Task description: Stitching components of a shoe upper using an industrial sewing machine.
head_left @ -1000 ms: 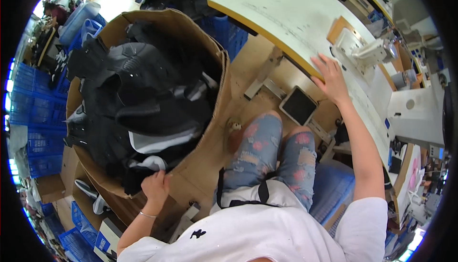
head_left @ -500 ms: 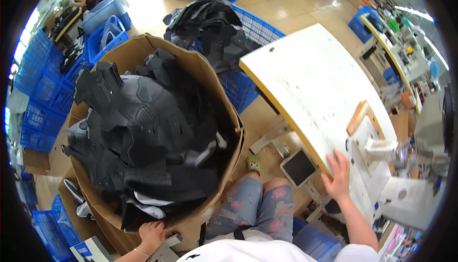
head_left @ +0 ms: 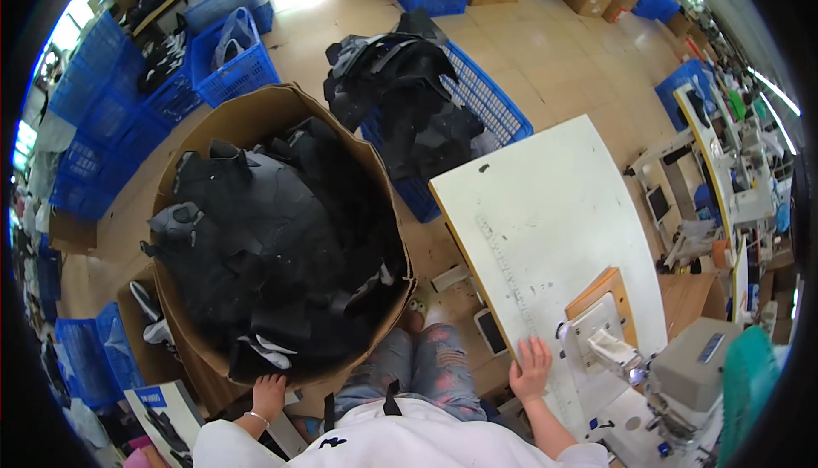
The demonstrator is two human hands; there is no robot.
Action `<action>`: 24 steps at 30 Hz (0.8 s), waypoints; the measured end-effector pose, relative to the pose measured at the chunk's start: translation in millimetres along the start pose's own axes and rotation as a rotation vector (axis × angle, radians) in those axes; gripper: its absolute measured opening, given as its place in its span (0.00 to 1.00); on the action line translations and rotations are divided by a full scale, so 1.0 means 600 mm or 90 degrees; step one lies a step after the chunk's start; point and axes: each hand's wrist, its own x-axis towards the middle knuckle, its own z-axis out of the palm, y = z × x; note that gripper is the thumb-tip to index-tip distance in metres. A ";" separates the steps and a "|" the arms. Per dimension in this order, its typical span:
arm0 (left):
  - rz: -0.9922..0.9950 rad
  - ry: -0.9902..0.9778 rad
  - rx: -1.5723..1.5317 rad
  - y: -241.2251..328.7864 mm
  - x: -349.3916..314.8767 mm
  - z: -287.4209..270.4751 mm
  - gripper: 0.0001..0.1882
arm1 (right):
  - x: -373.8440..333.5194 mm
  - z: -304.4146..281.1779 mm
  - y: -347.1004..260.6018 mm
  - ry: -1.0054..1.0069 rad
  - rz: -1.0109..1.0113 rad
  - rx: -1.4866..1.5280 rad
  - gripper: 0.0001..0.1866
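A big round-sided cardboard box (head_left: 396, 204) stands at my left, heaped with black cut pieces (head_left: 264, 212) of sheet material. A few white-edged pieces (head_left: 271, 350) lie near its front. My left hand (head_left: 269, 395) is at the box's near rim, its fingers close together and hooked over the edge; the thumb is hard to see. To the right, my right hand (head_left: 532, 367) rests on the left edge of a white sewing-machine table (head_left: 545, 212), fingers spread, holding nothing.
The sewing machine (head_left: 694, 361) sits on the table's near right part, beside a wooden-edged plate (head_left: 609, 293). Beyond the box, a blue crate (head_left: 486, 84) is piled with black pieces. More blue crates (head_left: 234, 63) stand far left. A carton with shoes (head_left: 149, 314) is at left.
The view has shifted, with my body further upright and the sewing machine more fully in sight. Both hands keep their places, left at the box rim, right on the table edge.
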 end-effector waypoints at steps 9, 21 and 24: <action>0.174 0.219 -0.182 0.373 0.280 -0.313 0.15 | 0.003 -0.002 0.003 0.004 0.010 -0.009 0.30; -0.074 0.127 -0.305 0.363 0.469 -0.241 0.20 | 0.009 0.005 0.010 0.019 -0.008 -0.057 0.37; -0.091 0.132 -0.315 0.334 0.462 -0.250 0.20 | 0.004 0.013 0.015 0.001 -0.002 -0.085 0.38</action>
